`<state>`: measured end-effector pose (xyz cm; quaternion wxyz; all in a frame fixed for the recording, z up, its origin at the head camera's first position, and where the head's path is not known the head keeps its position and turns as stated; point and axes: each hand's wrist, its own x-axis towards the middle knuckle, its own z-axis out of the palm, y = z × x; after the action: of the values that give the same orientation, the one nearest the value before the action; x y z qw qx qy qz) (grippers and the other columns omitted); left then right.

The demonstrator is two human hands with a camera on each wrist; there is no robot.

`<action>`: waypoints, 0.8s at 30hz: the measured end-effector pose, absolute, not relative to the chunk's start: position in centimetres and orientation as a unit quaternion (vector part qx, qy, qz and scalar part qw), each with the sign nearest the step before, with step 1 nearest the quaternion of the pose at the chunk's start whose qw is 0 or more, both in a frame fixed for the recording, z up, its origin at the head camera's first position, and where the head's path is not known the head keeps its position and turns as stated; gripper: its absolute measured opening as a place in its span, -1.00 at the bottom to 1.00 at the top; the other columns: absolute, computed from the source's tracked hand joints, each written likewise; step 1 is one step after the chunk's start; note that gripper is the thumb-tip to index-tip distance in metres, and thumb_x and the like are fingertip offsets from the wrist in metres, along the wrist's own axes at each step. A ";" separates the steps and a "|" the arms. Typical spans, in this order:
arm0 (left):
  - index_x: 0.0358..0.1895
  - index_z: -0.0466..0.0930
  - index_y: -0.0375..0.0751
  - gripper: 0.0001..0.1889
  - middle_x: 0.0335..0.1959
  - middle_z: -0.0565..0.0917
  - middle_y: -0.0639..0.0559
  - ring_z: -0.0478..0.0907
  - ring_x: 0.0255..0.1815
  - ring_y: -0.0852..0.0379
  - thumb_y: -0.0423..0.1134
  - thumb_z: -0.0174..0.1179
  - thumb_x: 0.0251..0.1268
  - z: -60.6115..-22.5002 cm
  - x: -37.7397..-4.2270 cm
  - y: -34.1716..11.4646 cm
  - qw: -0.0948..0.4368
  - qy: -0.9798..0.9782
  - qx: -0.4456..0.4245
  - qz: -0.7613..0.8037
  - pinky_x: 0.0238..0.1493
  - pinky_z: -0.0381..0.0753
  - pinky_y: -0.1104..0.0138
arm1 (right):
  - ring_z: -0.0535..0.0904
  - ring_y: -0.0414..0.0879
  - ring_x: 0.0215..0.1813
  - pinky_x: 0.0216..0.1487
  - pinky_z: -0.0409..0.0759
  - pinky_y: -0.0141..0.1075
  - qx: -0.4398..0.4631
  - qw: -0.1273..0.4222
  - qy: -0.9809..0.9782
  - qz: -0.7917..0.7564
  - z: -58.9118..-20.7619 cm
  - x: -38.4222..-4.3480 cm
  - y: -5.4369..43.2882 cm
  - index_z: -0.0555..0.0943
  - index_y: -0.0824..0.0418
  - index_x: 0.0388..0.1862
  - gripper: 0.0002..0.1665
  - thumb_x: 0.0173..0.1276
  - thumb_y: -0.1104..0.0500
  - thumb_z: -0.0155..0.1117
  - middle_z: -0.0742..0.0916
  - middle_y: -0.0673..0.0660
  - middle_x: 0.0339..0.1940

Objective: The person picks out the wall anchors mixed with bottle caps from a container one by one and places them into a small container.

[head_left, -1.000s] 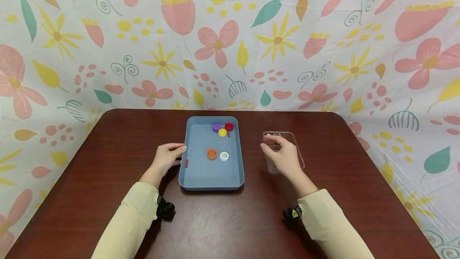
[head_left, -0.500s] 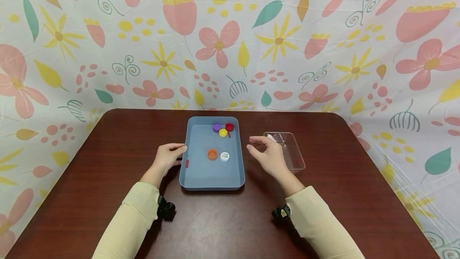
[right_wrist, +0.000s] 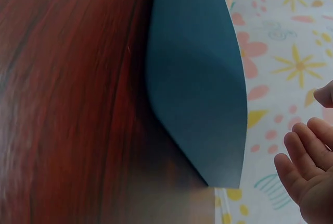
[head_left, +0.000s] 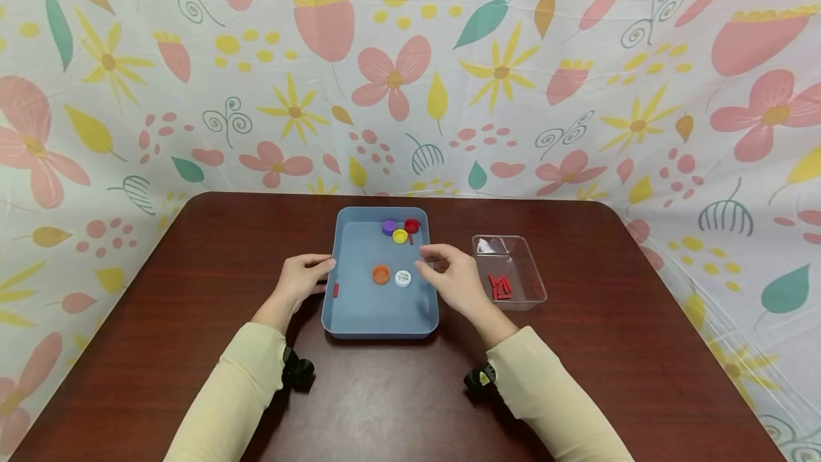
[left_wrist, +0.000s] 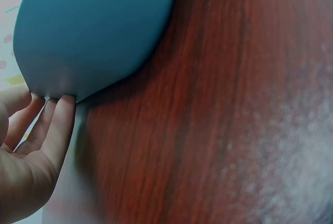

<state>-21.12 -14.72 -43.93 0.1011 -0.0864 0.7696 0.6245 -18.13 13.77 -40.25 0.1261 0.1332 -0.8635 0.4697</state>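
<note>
My left hand (head_left: pixel 298 281) pinches the left rim of the blue-grey tray (head_left: pixel 378 323), thumb over the edge and fingers against the outer wall. The left wrist view shows those fingertips on the wall. My right hand (head_left: pixel 454 278) is raised at the tray's right rim, thumb and fingers apart; no object shows between them. Inside the tray lie an orange cap (head_left: pixel 381 274) and a white cap (head_left: pixel 403 279). Farther back sit a purple cap (head_left: pixel 390 227), a yellow cap (head_left: pixel 400 237) and a red cap (head_left: pixel 412 225). A small red stick (head_left: pixel 336 290) lies by the left wall.
Right of the tray stands a clear plastic box (head_left: pixel 529 273) holding several red sticks (head_left: pixel 501 287). Another red stick (head_left: pixel 410 239) is below the red cap. The brown table (head_left: pixel 237 262) meets a flower-printed cloth (head_left: pixel 391 155) at the back.
My right hand has moved left from above the clear box to the tray's right rim, uncovering the red sticks in the box. The left hand stays on the tray.
</note>
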 end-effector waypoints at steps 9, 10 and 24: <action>0.22 0.48 -0.28 -0.59 0.20 0.49 -0.26 0.63 -0.01 -0.05 -0.19 0.12 0.37 -43.7 -21.1 -14.5 0.100 0.767 -0.093 0.627 -0.05 0.68 0.17 | 0.67 -0.03 -0.11 -0.04 0.67 -0.17 0.159 0.114 -0.856 0.478 -40.6 -18.3 11.6 0.67 0.27 -0.07 -0.68 0.18 0.20 0.39 0.75 0.16 -0.16; 0.23 0.48 -0.28 -0.59 0.21 0.49 -0.26 0.62 0.01 -0.06 -0.19 0.12 0.38 -43.7 -21.1 -14.5 0.101 0.767 -0.093 0.627 -0.04 0.68 0.17 | 0.67 -0.02 -0.11 -0.04 0.67 -0.17 0.161 0.113 -0.855 0.480 -40.6 -18.3 11.3 0.67 0.27 -0.08 -0.68 0.17 0.21 0.39 0.75 0.17 -0.16; 0.23 0.47 -0.28 -0.59 0.22 0.49 -0.27 0.60 0.05 -0.07 -0.22 0.10 0.38 -43.5 -21.0 -14.5 0.105 0.765 -0.095 0.629 -0.06 0.69 0.19 | 0.67 -0.02 -0.13 -0.08 0.67 -0.13 0.186 0.072 -0.852 0.484 -40.8 -18.0 7.8 0.66 0.25 -0.05 -0.67 0.21 0.18 0.36 0.75 0.14 -0.16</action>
<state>-21.03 -14.53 -43.49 0.1053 -0.0947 0.7648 0.6285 -17.97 7.83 -40.81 0.0721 0.1857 -0.8520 0.4842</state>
